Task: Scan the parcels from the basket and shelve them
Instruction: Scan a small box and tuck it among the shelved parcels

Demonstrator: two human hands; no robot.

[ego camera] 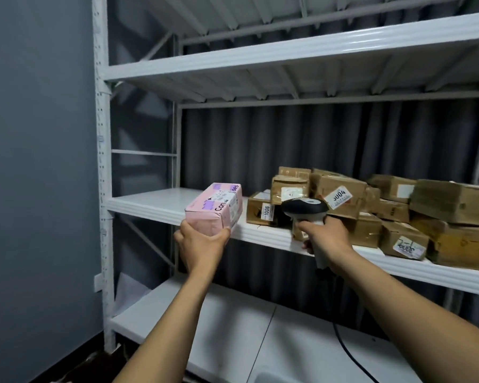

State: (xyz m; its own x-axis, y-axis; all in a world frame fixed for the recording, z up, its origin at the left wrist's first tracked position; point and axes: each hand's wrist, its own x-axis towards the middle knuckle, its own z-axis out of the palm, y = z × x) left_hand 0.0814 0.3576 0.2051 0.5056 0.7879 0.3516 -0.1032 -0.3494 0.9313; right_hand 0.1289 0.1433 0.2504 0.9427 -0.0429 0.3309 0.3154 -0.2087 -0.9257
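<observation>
Head view. Left hand (pixel 202 244) grips the near end of a pink parcel (pixel 215 207), thumb on one side and fingers on the other. The parcel's far end sits over the front edge of the middle shelf (pixel 150 201); whether it touches the shelf cannot be told. Right hand (pixel 327 236) is wrapped round the handle of a scanner (pixel 304 208), index finger at the trigger, black-topped head turned left toward the parcel.

The scanner head hides part of a cardboard box labelled 1006 (pixel 260 210). A pile of brown boxes (pixel 340 193) fills the shelf right of it, cut off at the frame edge. Most labels there are blurred or unreadable. A black cable (pixel 349 352) trails over the lower shelf (pixel 233 327). A grey wall (pixel 39 161) stands at left.
</observation>
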